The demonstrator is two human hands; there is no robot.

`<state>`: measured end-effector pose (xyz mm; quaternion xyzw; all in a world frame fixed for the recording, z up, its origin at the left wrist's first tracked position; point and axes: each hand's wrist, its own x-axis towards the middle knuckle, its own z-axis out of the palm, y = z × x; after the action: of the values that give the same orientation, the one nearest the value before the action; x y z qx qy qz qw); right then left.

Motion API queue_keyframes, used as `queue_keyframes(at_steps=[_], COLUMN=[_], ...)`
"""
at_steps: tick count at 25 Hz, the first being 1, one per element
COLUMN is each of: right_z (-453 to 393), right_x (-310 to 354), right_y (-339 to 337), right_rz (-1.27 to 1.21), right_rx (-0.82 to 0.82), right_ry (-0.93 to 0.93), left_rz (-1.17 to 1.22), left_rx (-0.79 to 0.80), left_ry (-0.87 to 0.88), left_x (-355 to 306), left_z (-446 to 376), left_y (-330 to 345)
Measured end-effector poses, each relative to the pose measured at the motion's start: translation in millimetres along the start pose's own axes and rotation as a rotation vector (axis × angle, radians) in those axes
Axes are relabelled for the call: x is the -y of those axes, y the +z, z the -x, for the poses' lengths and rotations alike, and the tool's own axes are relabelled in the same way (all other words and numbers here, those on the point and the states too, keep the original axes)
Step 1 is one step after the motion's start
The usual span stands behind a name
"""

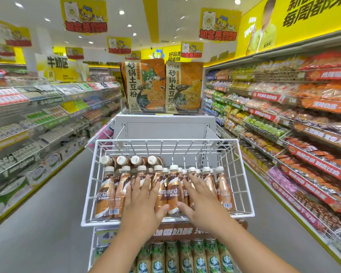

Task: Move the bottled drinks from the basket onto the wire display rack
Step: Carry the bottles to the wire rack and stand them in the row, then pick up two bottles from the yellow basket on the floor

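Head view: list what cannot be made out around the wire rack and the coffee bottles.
- Supply basket: not in frame at all.
- Front-row Nescafe bottles: several labels covered by the left hand and right hand.
- Rear bottles lying flat: only caps and necks show; the front row hides the rest.
- Green-label bottles on the lower tier: bottoms cut off by the frame's lower edge.
- Side-shelf price tags: blurred.

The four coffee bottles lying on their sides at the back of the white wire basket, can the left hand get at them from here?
Probably yes. The lying bottles sit on top behind the upright bottles, open from above, and the left hand rests flat on the front row, holding nothing. It would have to lift over the caps.
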<state>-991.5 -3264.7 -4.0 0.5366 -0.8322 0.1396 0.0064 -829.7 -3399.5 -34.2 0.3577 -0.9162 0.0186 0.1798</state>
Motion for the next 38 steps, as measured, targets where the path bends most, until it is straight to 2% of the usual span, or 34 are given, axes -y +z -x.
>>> queue_keyframes(at_steps=[6, 9, 17, 23, 29, 34, 38], right_z=[73, 121, 240, 336, 447, 545, 635], right_x=[-19, -31, -40, -31, -31, -79, -133], right_y=[-7, -12, -12, -29, -34, -47, -70], right_rz=[0.056, 0.063, 0.101, 0.111, 0.175, 0.177, 0.215], right_rx=[-0.039, 0.012, 0.017, -0.057, -0.109, -0.137, -0.205], right_ry=[-0.056, -0.038, 0.003, 0.137, 0.257, 0.485, 0.629], left_rz=[-0.078, -0.103, -0.173, -0.121, 0.01, 0.098, 0.137], left_rx=[-0.016, 0.021, 0.114, 0.096, 0.075, 0.058, 0.087], left_ry=[-0.069, -0.102, -0.06, 0.055, 0.206, 0.402, 0.545], left_x=[-46, -77, -132, -167, -206, -288, -388], left_z=[67, 105, 200, 260, 322, 362, 399], left_y=[-25, -33, -53, -88, -89, -79, -72])
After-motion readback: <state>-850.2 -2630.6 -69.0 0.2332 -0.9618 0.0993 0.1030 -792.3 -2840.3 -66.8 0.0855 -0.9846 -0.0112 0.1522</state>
